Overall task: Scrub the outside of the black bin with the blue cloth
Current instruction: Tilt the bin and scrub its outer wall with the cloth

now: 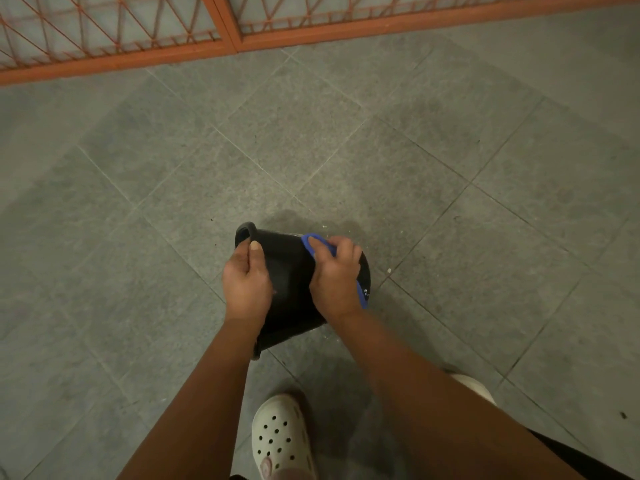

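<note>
We look down at a grey tiled floor. Between our two bare forearms, a black bin is tipped on its side. Our left hand grips its rim, thumb on the outer wall and fingers curled over the edge. Our right hand holds a blue cloth pressed against the bin's outer wall. A darker damp patch marks the tiles just beyond the bin. Below, a white perforated clog shows. An orange metal grille runs along the top edge.
</note>
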The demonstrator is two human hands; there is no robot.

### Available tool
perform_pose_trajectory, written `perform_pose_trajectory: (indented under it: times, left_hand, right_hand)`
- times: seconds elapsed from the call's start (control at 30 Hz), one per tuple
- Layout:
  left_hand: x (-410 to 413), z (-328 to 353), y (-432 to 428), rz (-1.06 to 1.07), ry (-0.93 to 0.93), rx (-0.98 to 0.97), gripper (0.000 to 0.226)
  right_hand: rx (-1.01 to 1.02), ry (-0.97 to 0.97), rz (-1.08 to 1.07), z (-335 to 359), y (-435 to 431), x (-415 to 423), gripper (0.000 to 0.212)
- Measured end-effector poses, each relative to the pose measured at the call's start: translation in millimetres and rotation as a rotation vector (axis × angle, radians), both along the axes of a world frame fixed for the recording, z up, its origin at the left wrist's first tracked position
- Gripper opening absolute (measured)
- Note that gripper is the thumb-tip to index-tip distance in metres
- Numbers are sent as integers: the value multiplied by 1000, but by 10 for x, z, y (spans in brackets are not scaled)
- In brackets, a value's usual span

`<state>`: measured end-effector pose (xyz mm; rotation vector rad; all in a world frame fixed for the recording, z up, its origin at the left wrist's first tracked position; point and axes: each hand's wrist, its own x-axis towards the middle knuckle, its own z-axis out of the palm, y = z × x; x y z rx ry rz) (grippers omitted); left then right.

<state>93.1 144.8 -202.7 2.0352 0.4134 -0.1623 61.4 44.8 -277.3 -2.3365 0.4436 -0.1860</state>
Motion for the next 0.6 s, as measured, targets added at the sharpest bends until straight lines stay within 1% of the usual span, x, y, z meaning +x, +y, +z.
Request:
perform_pose_trajectory:
  times: [0.1, 0.17, 0.23, 0.33, 0.43, 0.53, 0.6]
  left_hand:
    - [2, 15, -3, 29, 13, -11, 27]
    - [-1, 44, -22, 14, 3, -19, 25]
    - [-4, 59, -27, -18, -14, -19, 21]
    - [-3, 69, -29, -40, -11, -9, 19]
    - [-5, 65, -39, -52, -24, 17, 21]
    - [4, 44, -40, -28, -19, 17, 22]
    - [-1, 30, -25, -2, -6, -7, 22]
  right_hand:
    - [-20, 60, -36, -113, -163, 100, 43]
    - [-15, 156, -63, -186, -271, 79, 48]
    - [-4, 198, -111, -175, -260, 19, 52]
    - [-14, 78, -69, -37, -97, -67, 51]
    - [-25, -14, 5, -24, -53, -2, 39]
    - [-55, -11, 0, -141, -171, 32, 40]
    - [-68, 65, -18, -232, -301, -13, 41]
